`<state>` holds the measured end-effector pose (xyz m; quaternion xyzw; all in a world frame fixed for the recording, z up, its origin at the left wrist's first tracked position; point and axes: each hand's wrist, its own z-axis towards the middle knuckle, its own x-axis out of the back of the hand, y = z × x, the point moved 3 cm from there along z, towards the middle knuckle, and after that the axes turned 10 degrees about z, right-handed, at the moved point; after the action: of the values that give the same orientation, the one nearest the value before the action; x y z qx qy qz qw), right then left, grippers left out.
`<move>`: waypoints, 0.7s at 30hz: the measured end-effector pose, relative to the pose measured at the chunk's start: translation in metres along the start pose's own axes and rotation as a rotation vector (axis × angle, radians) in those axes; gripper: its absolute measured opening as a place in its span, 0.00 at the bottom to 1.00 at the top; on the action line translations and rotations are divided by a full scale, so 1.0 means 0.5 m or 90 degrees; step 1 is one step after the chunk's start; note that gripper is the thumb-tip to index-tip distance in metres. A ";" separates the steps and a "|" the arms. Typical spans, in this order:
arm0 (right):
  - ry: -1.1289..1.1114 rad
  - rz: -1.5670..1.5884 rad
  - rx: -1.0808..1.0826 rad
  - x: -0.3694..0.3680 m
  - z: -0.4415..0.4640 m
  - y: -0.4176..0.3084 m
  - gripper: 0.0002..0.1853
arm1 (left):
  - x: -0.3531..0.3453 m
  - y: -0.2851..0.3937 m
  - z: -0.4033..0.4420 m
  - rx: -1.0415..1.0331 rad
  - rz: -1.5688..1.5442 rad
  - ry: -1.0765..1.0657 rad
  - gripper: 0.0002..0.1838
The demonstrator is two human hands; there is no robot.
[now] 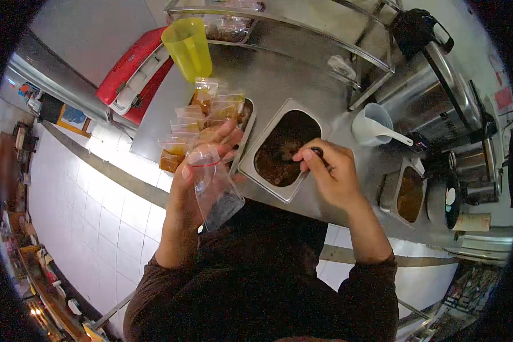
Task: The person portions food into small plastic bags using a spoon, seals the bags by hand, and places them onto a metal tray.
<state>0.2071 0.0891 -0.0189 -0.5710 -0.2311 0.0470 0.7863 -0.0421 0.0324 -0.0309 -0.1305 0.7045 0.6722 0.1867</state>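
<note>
Stainless-steel counter (285, 74) along a white tiled floor (119, 222), with all places given from the dark-filled pan (246, 169). Beyond the pan: metal rack (373, 89); farther off to the left, yellow pitcher (188, 48) and red case (130, 62). Right of the pan: white jug (370, 126), then large steel pot (433, 91) and, nearer the front edge, smaller pan (389, 200) with brown contents. Just left of the pan: tray (247, 126) and row of filled zip bags (172, 159), partly blocked from sight by the left hand (183, 191). Left of the pan's near corner: clear zip bag (219, 199) with red strip, gripped in that same hand. Over the pan's right rim, partly covering it: right hand (336, 171), closed on a black handle (317, 151), lower end not discernible against the dark contents.
</note>
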 end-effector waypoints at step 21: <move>0.054 0.083 0.004 -0.030 -0.052 -0.004 0.09 | 0.010 -0.014 0.004 -0.045 -0.049 -0.017 0.39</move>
<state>0.2042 0.0608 -0.0278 -0.5839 -0.1599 0.0747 0.7924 -0.0432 0.0345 -0.0395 -0.1553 0.6720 0.6907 0.2172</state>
